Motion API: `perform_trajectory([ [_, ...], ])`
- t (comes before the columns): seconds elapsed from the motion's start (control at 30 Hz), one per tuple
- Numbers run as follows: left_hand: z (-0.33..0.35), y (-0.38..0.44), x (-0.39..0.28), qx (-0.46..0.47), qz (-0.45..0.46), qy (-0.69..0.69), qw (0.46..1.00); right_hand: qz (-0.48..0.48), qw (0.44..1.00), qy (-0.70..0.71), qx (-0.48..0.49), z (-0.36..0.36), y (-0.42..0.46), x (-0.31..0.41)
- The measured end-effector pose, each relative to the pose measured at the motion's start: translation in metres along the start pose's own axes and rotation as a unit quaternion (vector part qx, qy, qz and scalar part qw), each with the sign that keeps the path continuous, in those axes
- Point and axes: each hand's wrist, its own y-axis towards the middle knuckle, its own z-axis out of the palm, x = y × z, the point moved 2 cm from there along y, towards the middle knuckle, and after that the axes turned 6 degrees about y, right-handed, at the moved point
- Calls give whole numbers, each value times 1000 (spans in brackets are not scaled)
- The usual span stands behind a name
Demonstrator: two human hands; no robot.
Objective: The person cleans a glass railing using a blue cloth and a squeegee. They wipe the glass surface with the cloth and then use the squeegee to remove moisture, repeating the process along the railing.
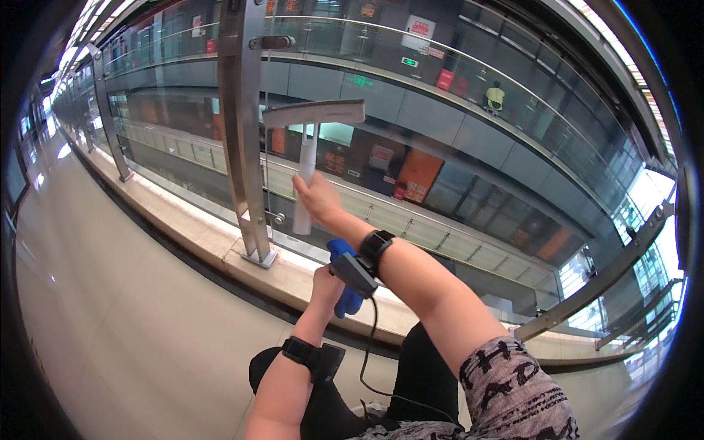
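My right hand is wrapped around the white handle of a window squeegee. The squeegee stands upright, its wide head at the top, before the glass railing panel just right of a steel post. Whether the blade touches the glass I cannot tell. Lower down, my left hand grips a blue cloth, partly hidden behind the black device strapped to my right wrist. Another black device sits on my left wrist.
A stone ledge runs along the railing's foot, beside a glossy tiled floor. A black cable hangs from the right wrist device. Another railing post leans at the right. Beyond the glass, a person is on a far walkway.
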Motion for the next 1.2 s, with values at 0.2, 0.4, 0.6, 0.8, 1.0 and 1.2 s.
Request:
perform_trajectory([
  [0.2, 4, -5, -2, -32, -17, 1, 999, -14, 983, -179, -20, -120, -56, -9],
  [0.4, 16, 4, 14, -13, -8, 9, 1000, -81, 938, -325, -89, -252, -115, -33],
  [0.6, 22, 18, 37, 3, -36, 54, 998, -127, 891, -378, -218, -384, -196, -69],
  [0.8, 24, 28, 54, 11, -58, 91, 994, -76, 815, -470, -330, -488, -280, -113],
  [1.0, 17, 31, 64, 12, -72, 113, 991, 25, 766, -494, -410, -557, -354, -182],
  [1.2, 16, 31, 76, 0, -99, 176, 979, 58, 760, -421, -491, -571, -417, -287],
])
